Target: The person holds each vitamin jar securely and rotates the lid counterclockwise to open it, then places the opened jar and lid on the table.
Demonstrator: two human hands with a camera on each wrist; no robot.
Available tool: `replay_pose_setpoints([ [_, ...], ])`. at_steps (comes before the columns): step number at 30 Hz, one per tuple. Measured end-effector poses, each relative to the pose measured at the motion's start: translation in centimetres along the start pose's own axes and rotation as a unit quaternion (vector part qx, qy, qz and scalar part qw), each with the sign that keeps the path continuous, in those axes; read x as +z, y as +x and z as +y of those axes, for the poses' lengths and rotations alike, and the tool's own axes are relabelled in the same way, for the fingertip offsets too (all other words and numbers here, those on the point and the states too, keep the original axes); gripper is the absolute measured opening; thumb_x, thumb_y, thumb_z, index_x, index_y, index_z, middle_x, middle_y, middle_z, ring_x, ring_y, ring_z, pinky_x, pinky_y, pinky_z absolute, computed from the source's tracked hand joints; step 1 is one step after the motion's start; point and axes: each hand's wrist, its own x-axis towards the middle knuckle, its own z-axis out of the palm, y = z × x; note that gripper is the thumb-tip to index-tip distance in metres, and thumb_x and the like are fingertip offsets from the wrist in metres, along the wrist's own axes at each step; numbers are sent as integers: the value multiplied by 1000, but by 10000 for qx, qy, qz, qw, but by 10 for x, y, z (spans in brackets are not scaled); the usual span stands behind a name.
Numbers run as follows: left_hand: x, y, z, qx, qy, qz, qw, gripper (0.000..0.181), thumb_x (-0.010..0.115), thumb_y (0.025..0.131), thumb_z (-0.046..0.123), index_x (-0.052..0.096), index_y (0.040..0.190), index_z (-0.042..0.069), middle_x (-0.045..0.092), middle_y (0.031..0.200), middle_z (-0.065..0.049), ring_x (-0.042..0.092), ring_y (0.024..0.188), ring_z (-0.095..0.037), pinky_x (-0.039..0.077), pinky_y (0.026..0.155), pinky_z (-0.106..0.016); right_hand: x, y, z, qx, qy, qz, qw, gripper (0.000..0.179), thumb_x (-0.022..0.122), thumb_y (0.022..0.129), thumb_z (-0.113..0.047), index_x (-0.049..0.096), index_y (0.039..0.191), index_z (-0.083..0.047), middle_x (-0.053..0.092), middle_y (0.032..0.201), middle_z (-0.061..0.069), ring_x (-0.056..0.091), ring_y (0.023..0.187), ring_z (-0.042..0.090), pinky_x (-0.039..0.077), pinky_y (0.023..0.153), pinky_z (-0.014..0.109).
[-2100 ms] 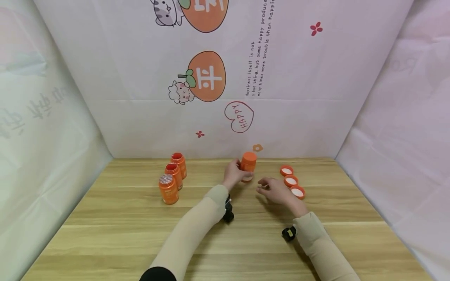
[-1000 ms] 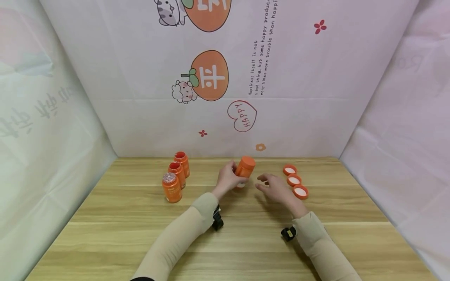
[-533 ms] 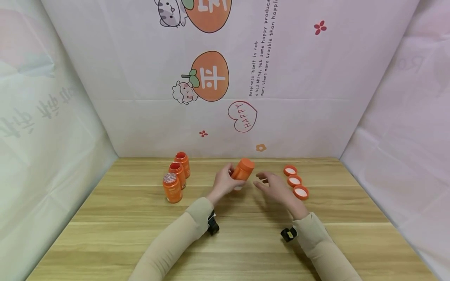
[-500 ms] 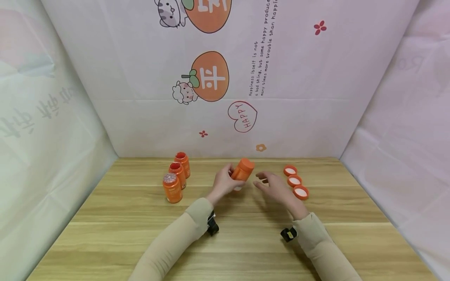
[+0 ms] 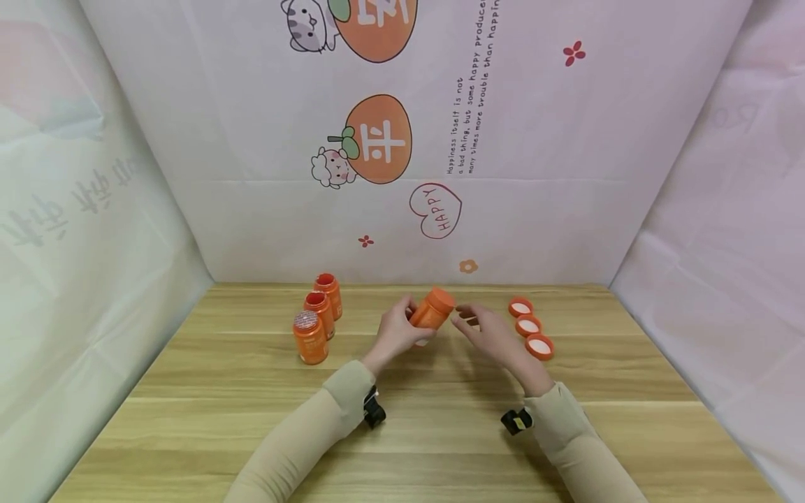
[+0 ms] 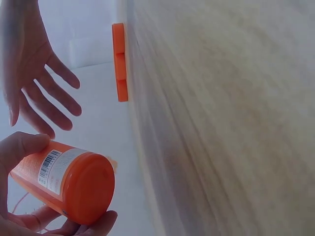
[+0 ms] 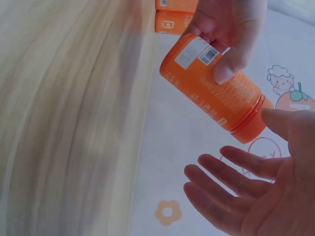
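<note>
My left hand (image 5: 396, 332) grips an orange bottle (image 7: 211, 81) around its body. The bottle is tilted, with its capped top leaning right, and its base is raised off the table in both wrist views. A white label with a barcode shows near the base. My right hand (image 5: 490, 335) is beside the orange cap (image 7: 248, 127), fingers spread and relaxed, with thumb and fingertips close around it. Nothing is held in the right hand. In the left wrist view the bottle's round base (image 6: 91, 189) faces the camera.
Three open orange bottles (image 5: 311, 342) stand in a slanting row on the left of the wooden table (image 5: 434, 447). On the right, three orange caps (image 5: 539, 346) lie with their white insides up. A printed white sheet (image 5: 534, 140) rises behind the table.
My left hand has lifted the bottle from near upright, drawn it left and tilted its cap toward the right. My right hand has moved slightly closer to the cap.
</note>
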Motion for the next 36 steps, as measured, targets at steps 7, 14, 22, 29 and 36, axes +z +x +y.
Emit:
replay_pose_setpoints([
  [7, -3, -6, 2, -28, -109, -104, 9999, 39, 83, 68, 23, 55, 95, 17, 64, 92, -3, 61, 77, -15, 52, 60, -28, -1, 1, -10, 128, -15, 91, 9999, 61, 41, 97, -53, 48, 136, -6, 61, 123, 16, 60, 109, 32, 49, 89, 49],
  [14, -6, -14, 4, -33, -194, -230, 9995, 38, 83, 69, 22, 54, 94, 17, 64, 92, -5, 61, 77, -16, 52, 60, -28, -1, 1, -15, 17, 152, 178, 9997, 61, 41, 96, -52, 48, 135, -6, 61, 122, 16, 60, 109, 33, 48, 89, 49],
  [22, -13, -23, 9, -170, -296, -404, 9986, 40, 82, 70, 24, 54, 98, 19, 64, 93, -5, 61, 77, -17, 52, 59, -30, -1, 0, -21, -78, 273, 191, 9994, 57, 42, 97, -50, 50, 133, -7, 63, 119, 16, 61, 106, 32, 49, 88, 49],
  [29, -17, -30, 11, -100, -243, -479, 9985, 41, 81, 71, 23, 54, 100, 16, 65, 94, -5, 61, 77, -16, 53, 60, -29, 1, -1, -22, -154, 330, 164, 9992, 56, 43, 97, -50, 51, 132, -7, 63, 118, 16, 61, 103, 31, 50, 85, 47],
  [36, -22, -38, 13, -68, -207, -506, 9985, 42, 82, 71, 23, 54, 102, 16, 65, 95, -5, 61, 78, -17, 53, 59, -30, 4, -1, -27, -238, 361, 107, 9990, 54, 44, 97, -49, 53, 130, -8, 63, 118, 14, 63, 102, 30, 52, 82, 44],
])
